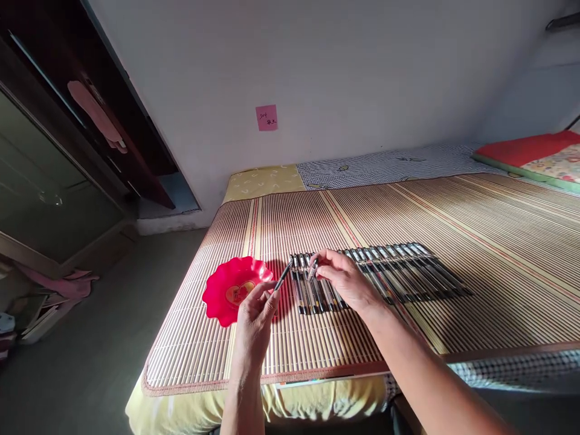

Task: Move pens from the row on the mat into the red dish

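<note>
Pen (284, 275) in pinched left hand (255, 310)

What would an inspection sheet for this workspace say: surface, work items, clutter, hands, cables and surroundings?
Surface: striped mat lying over a bed.
Work items: row of pens side by side; wavy-edged red dish to their left.
Clutter: folded bedding at the far right of the bed.
Hands: left hand holds a dark pen; right hand pinches a small piece, too small to identify.
Cables: nothing seen.
Surroundings: pale wall with a pink note; pink cloth hanging at left.
</note>
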### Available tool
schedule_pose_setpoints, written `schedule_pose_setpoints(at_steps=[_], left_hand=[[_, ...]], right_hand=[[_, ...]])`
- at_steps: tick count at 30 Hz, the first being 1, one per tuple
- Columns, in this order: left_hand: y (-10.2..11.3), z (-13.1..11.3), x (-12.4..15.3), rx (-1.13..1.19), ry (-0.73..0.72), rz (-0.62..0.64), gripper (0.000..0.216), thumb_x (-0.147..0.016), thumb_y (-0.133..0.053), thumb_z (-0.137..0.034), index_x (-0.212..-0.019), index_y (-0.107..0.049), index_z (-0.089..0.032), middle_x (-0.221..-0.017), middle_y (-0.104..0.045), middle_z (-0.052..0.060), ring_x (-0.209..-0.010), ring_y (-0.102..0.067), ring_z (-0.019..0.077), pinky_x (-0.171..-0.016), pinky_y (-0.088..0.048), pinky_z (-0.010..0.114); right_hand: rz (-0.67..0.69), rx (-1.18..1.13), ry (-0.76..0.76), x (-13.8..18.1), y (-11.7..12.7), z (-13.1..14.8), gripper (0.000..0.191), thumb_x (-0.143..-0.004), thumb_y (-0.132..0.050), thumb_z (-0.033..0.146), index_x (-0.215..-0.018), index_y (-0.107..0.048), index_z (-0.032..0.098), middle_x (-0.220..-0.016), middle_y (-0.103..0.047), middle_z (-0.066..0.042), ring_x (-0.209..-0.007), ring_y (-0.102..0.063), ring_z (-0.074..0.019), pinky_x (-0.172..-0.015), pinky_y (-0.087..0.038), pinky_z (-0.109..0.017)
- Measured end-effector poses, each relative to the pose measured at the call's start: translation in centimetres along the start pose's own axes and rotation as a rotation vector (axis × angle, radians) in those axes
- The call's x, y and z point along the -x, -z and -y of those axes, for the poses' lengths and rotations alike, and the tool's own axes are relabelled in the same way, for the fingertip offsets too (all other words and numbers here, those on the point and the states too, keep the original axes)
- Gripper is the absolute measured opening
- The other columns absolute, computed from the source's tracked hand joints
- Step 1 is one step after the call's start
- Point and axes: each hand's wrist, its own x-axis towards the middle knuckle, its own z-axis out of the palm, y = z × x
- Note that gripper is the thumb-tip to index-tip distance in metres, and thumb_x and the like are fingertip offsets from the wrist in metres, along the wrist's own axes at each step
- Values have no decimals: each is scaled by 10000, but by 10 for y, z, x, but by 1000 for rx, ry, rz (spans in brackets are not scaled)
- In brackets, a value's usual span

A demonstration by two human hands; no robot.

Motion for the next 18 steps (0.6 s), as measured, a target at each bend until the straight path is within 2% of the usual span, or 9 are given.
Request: schedule_pose_setpoints(at_steps=[3, 6, 8, 14, 18], left_hand=[[-8, 4, 1, -79, 1, 77, 494, -803, -818, -613, -1005, -764, -165, -619, -409, -63, -580, -349, 95, -544, -283, 218], [-12, 10, 1, -171, 15, 107, 505, -825, -789, -613, -1048, -762, -161, -630, -445, -49, -599, -390, 110, -556, -286, 234], [-14, 13, 1, -213, 32, 111, 504, -832, -778, -605, -1067, -759, -159, -637, -457, -44, -602, -403, 115, -559, -281, 242], [-20, 15, 0, -268, 41, 113, 477, -845, -750, -571, -1076, -740, -154, -637, -459, -48, -585, -383, 116, -561, -271, 260], [-25, 11, 0, -249, 40, 124, 472, -821, -758, -572, -1024, -721, -148, -620, -448, -51, -592, -391, 124, -562, -276, 265]], right_hand=[[-135, -234, -29, 14, 4, -8, 190, -740, -774, 283, -905, -725, 203, -866, -697, -9, -808, -636, -150, -772, -534, -305], [-294, -448, -14, 11, 6, -16, 236, -679, -854, 293, -866, -731, 218, -883, -720, -3, -812, -659, -149, -783, -553, -314], [-344, -542, 3, 7, 7, -20, 233, -652, -876, 275, -821, -723, 222, -869, -724, 2, -804, -666, -149, -777, -563, -320], [-287, -562, -9, 4, 8, -18, 220, -668, -872, 252, -838, -735, 220, -861, -726, -2, -806, -676, -154, -800, -585, -339], [-212, -546, -53, 8, 5, -16, 223, -675, -862, 247, -847, -725, 216, -929, -734, -6, -819, -680, -146, -795, -590, -329]])
